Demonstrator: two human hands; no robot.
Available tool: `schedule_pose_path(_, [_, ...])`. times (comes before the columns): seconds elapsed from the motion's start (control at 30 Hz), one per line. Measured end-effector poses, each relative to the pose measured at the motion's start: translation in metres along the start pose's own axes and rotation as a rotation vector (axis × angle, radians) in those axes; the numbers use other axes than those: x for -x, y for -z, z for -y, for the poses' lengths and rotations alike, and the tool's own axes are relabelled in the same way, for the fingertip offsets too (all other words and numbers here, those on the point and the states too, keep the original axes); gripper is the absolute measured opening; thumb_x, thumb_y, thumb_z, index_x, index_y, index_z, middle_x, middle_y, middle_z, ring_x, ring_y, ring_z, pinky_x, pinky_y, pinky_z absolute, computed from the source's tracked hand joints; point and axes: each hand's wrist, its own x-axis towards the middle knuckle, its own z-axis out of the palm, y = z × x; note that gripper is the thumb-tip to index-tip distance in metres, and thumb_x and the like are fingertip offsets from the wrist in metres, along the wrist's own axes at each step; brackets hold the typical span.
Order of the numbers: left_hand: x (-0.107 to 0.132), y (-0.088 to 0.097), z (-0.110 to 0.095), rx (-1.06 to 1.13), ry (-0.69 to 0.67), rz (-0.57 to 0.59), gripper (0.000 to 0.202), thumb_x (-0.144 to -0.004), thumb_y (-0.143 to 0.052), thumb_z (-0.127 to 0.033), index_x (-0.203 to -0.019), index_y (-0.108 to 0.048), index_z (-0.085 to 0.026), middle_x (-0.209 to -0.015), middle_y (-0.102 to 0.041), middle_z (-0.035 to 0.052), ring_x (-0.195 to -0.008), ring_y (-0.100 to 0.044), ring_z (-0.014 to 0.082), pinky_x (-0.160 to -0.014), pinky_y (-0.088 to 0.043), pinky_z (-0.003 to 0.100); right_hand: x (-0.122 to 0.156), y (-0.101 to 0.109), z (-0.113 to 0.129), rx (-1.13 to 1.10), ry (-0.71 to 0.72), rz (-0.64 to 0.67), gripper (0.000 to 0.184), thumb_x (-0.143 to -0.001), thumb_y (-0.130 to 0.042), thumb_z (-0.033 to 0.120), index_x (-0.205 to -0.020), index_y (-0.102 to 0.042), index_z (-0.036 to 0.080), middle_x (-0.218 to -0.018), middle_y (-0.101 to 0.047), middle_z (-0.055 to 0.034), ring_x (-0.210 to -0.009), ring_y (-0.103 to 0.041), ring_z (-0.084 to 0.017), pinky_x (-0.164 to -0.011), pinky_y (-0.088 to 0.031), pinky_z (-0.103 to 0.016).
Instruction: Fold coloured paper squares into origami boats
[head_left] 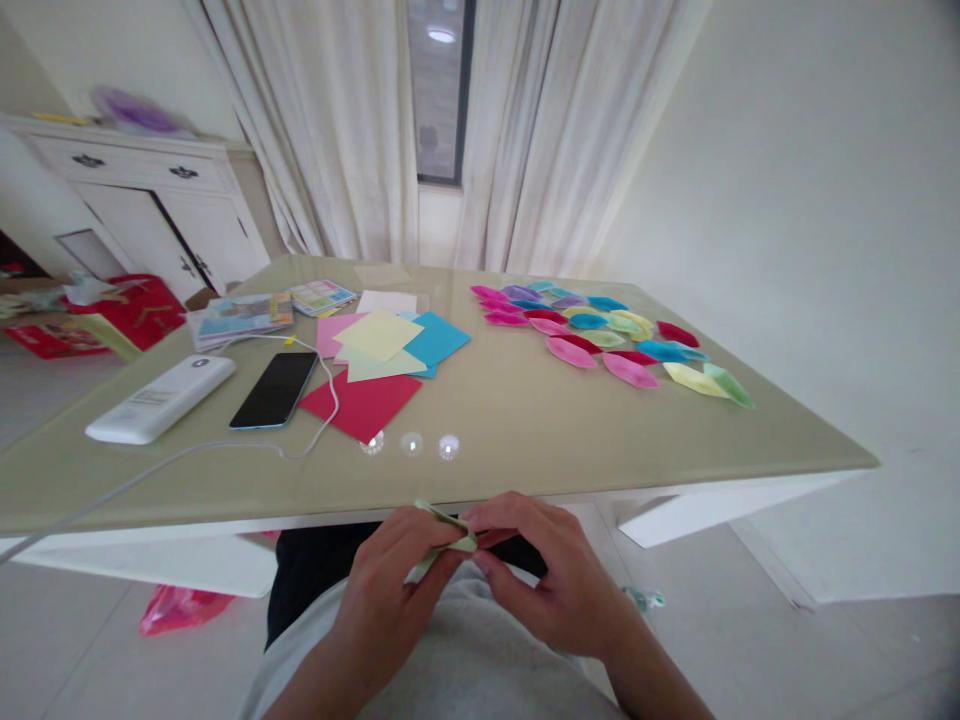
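Note:
A folded piece of light green paper (463,543) is held in front of my body, just below the table's near edge. My left hand (394,570) grips it from the left, with the thumb underneath and fingers over it. From the right, my right hand (536,560) pinches the paper's end between thumb and fingers. Part of the paper is hidden by the left fingers. On the table's right half lie several folded leaf-shaped papers (630,370) in pink, red, blue, purple, yellow and green. Flat paper squares (382,335) in several colours overlap left of centre, with a red square (364,402) nearest me.
On the table's left are a white power bank (161,398), a black phone (274,390), a white cable (225,446) and printed booklets (244,316). A white cabinet (142,200) and red box (142,315) stand beyond. A pink plastic bag (182,607) lies on the floor.

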Motion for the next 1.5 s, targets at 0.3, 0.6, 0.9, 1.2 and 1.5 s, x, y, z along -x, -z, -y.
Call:
schedule_pose_path(0.3, [-0.005,0.003,-0.003,0.079,0.001,0.045,0.005,-0.104,-0.068,-0.018,-0.101,-0.069,-0.023,-0.091,-0.075,0.0011,-0.086,-0.071,0.0151,-0.081,-0.056,0.024,-0.003,0.003,0.002,-0.038,0.029,0.043,0.041,-0.093,-0.057,0.003,-0.126,-0.067,0.023,-0.108,-0.075,-0.0061,-0.096,-0.07,-0.018,-0.087,-0.057,-0.03])
schedule_pose_path(0.6, [-0.002,0.003,-0.003,0.1,-0.05,0.074,0.016,-0.1,-0.066,-0.005,-0.1,-0.063,-0.021,-0.093,-0.073,0.0012,-0.091,-0.066,0.0157,-0.085,-0.053,0.026,-0.001,0.007,0.001,0.056,0.094,0.102,0.03,-0.097,-0.059,0.004,-0.12,-0.068,0.021,-0.12,-0.074,-0.0098,-0.104,-0.069,-0.018,-0.09,-0.057,-0.027])
schedule_pose_path(0.9, [0.0,0.004,-0.003,0.062,-0.129,0.097,0.014,-0.102,-0.064,-0.006,-0.102,-0.063,-0.02,-0.092,-0.07,0.0033,-0.09,-0.063,0.0178,-0.084,-0.051,0.03,0.0,0.009,0.005,0.158,0.135,0.15,0.03,-0.097,-0.053,0.002,-0.114,-0.067,0.023,-0.114,-0.073,-0.0071,-0.1,-0.067,-0.018,-0.086,-0.056,-0.027])
schedule_pose_path(1.2, [0.0,0.007,-0.004,0.051,-0.176,0.08,0.016,-0.1,-0.065,-0.002,-0.101,-0.063,-0.018,-0.095,-0.071,0.0048,-0.091,-0.061,0.0183,-0.085,-0.047,0.033,0.0,0.008,0.005,0.161,0.176,0.135,0.027,-0.097,-0.055,0.002,-0.112,-0.067,0.021,-0.115,-0.073,-0.0076,-0.1,-0.067,-0.017,-0.085,-0.055,-0.026])
schedule_pose_path(1.5, [-0.001,0.01,-0.004,0.04,-0.19,0.062,0.017,-0.1,-0.066,-0.003,-0.102,-0.066,-0.02,-0.098,-0.075,0.0045,-0.09,-0.066,0.0191,-0.084,-0.05,0.034,0.001,0.008,0.004,0.136,0.184,0.08,0.028,-0.091,-0.059,0.001,-0.108,-0.066,0.022,-0.11,-0.075,-0.0053,-0.094,-0.067,-0.017,-0.081,-0.055,-0.026])
